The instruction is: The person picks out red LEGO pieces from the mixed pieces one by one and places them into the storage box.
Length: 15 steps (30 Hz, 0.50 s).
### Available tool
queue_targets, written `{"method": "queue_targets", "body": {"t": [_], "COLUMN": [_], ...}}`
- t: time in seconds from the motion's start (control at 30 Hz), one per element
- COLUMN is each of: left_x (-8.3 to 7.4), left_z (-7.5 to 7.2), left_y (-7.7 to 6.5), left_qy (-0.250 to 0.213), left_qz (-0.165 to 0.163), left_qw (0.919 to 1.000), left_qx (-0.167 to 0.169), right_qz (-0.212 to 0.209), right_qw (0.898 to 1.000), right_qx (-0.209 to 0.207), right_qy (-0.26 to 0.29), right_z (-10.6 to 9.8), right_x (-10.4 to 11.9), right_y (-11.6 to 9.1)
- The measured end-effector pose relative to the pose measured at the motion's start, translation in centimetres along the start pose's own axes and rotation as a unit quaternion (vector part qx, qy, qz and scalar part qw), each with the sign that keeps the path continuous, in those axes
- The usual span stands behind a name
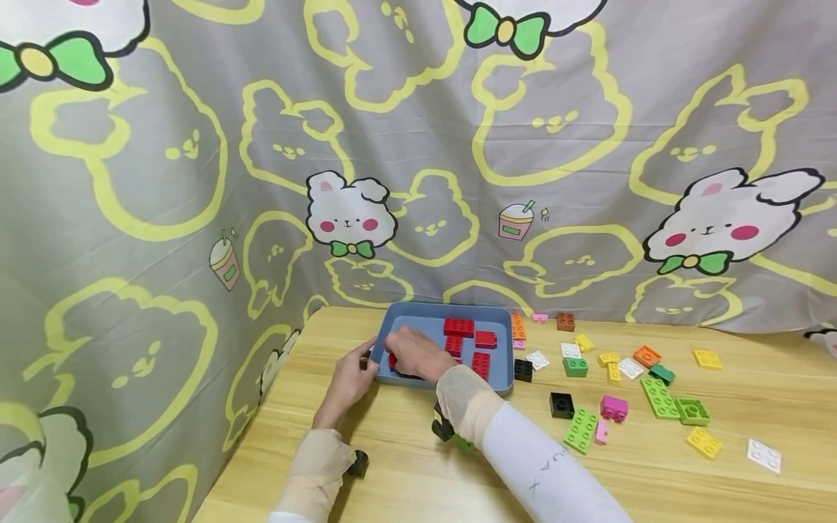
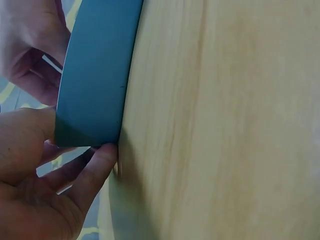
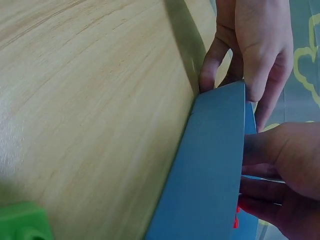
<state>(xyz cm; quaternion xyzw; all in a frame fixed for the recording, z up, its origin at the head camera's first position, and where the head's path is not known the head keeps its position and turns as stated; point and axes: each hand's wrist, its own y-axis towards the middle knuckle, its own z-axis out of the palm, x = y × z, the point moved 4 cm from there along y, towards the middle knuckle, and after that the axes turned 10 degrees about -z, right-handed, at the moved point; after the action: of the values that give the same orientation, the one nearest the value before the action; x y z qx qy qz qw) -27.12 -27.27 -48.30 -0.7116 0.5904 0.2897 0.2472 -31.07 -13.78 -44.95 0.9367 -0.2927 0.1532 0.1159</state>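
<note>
A blue tray point(image 1: 502, 367) with red toy bricks point(image 1: 459, 327) inside stands at the back of the wooden table. My left hand point(image 1: 352, 379) holds its near left corner, thumb at the rim and fingers low against the outer wall point(image 2: 97, 75). My right hand point(image 1: 416, 354) reaches over the near wall into the tray with curled fingers. At those fingertips shows a red toy brick point(image 1: 392, 359), mostly hidden by the hand. In the right wrist view, the tray wall point(image 3: 202, 165) covers the fingertips, and a bit of red shows beside them.
Loose toy bricks in several colours lie right of the tray, among them a black one point(image 1: 561, 405), a long green one point(image 1: 580, 431) and a magenta one point(image 1: 613, 408). A green brick point(image 3: 25, 220) sits below my right wrist. A patterned curtain point(image 1: 425, 240) hangs behind the table.
</note>
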Motion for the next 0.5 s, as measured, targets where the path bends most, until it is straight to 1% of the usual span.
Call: {"method": "queue_targets", "body": {"t": [0.13, 0.27, 0.37, 0.43, 0.5], "left_x": [-0.2, -0.3, -0.7, -1.0, -1.5], "left_z": [0.2, 0.2, -0.2, -0.7, -1.5], "left_y": [0.2, 0.2, 0.1, 0.2, 0.3], "left_qy": [0.009, 0.01, 0.002, 0.0, 0.006], "left_qz": [0.002, 0.009, 0.022, 0.031, 0.055], "left_qw": [0.9999, 0.9998, 0.9997, 0.9995, 0.9985], "left_qx": [-0.004, -0.012, -0.01, -0.008, -0.008], "right_qz": [-0.005, -0.017, -0.023, -0.022, -0.021], "right_qw": [1.0, 1.0, 0.999, 0.998, 0.996], "right_qx": [0.001, -0.009, -0.033, -0.055, -0.082], "right_qy": [-0.003, -0.008, -0.017, -0.025, -0.031], "right_z": [-0.5, -1.5, -2.9, -4.0, -5.1], "right_x": [-0.3, -0.8, -1.6, -2.2, -2.7], "right_y": [-0.2, -1.0, -2.5, -3.8, -5.2]}}
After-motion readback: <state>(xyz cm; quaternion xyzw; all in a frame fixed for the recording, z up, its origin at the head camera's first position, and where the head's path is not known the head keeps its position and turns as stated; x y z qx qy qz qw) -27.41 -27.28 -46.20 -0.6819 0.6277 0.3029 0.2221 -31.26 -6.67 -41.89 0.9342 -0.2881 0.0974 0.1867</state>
